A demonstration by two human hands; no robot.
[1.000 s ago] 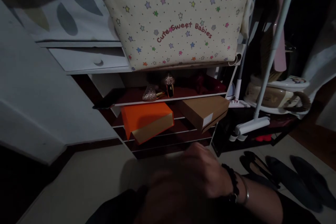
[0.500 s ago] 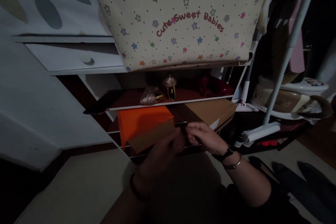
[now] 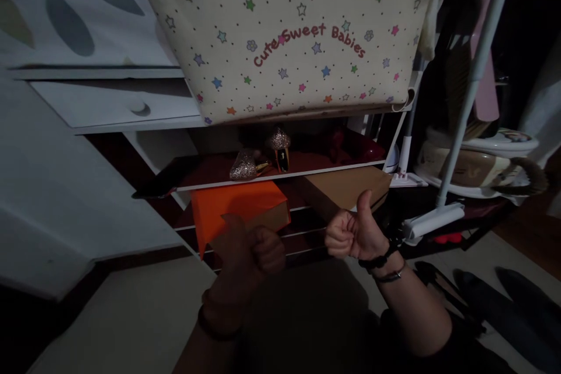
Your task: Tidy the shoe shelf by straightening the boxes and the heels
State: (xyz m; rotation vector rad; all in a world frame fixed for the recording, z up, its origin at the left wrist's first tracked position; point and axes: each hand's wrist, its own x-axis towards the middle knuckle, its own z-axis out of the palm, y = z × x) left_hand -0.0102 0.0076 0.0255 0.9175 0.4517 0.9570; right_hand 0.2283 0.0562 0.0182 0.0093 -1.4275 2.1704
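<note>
- Half a second ago both hands met fingertip to fingertip; now the left hand (image 3: 248, 254) and right hand (image 3: 357, 234) are apart, each clenched, thumb up, holding nothing.
- The orange box (image 3: 232, 207) sits at the rack shelf's (image 3: 280, 172) left end, brown box (image 3: 346, 187) right, under a star-printed basket (image 3: 289, 35).

- Left hand (image 3: 249, 251) — bare, no glove, no ring discernible in the dim light.
- Left wrist — one dark band, narrow, encircling the wrist; material too shadowed to tell.
- Left forearm — bare, no sleeve in view.
- Right hand (image 3: 357, 234) — bare, no ring visible.
- Right wrist — two pieces worn side by side: a dark beaded bracelet nearer the hand, then a thin, shiny metal bangle.
- Right forearm — bare up to a dark sleeve edge, at the lower frame edge.
</note>
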